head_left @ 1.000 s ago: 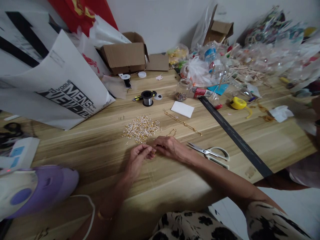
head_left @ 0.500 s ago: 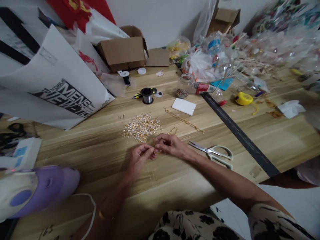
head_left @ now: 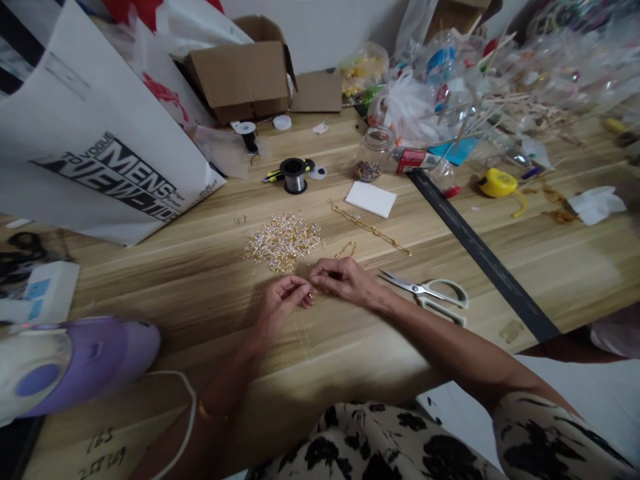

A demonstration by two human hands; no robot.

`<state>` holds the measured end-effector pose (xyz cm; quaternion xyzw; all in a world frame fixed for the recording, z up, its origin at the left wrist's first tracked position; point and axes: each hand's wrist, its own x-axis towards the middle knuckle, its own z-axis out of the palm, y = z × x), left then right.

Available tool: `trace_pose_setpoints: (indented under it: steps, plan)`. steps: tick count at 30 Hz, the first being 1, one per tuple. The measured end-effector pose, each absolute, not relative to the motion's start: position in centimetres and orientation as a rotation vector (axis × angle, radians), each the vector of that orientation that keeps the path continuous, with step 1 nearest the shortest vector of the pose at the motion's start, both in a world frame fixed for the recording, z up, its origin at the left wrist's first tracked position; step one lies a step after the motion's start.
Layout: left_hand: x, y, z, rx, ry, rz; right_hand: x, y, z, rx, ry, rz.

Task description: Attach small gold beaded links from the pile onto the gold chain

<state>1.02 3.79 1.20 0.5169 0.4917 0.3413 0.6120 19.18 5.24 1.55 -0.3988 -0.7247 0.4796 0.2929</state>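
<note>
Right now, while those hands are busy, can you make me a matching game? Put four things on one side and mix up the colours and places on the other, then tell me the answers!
Things:
1. scissors
2. shiny pile
3. left hand
4. tape measure

Clues:
A. pinching a small gold piece
B. bright yellow, to the right of the black strip
C. pale handles, beside the right forearm
D. a loose heap, gold and silvery

Right pairs: 1-C, 2-D, 3-A, 4-B
</note>
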Motion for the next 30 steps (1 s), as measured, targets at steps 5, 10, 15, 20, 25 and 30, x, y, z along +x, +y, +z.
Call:
trace_pose_setpoints:
  steps: [5,10,15,20,25,30]
  plan:
    - [1.0,3.8,0.8,1.201,1.124,0.788,19.2,5.2,1.8,-1.021,-2.054,1.142]
    - [0.9,3.8,0.6,1.209,1.106,0.786,19.2,5.2,1.9,-1.018,-2.118,1.081]
    - [0.8,3.7,0.7,1.232,1.11,0.791,19.4,5.2,1.9,-1.037,-2.114,1.128]
    - [0.7,3.8,0.7,1.173,1.108,0.81,19.9,5.3,2.4,-1.068,-2.115,1.136]
    - [0.8,3.7,1.1,1.208,1.135,0.837,20.4,5.6,2.7,-0.958,-2.262,0.938]
    - [0.9,3.7,1.4,1.256,1.207,0.863,20.6,5.6,2.8,-0.905,-2.343,0.848]
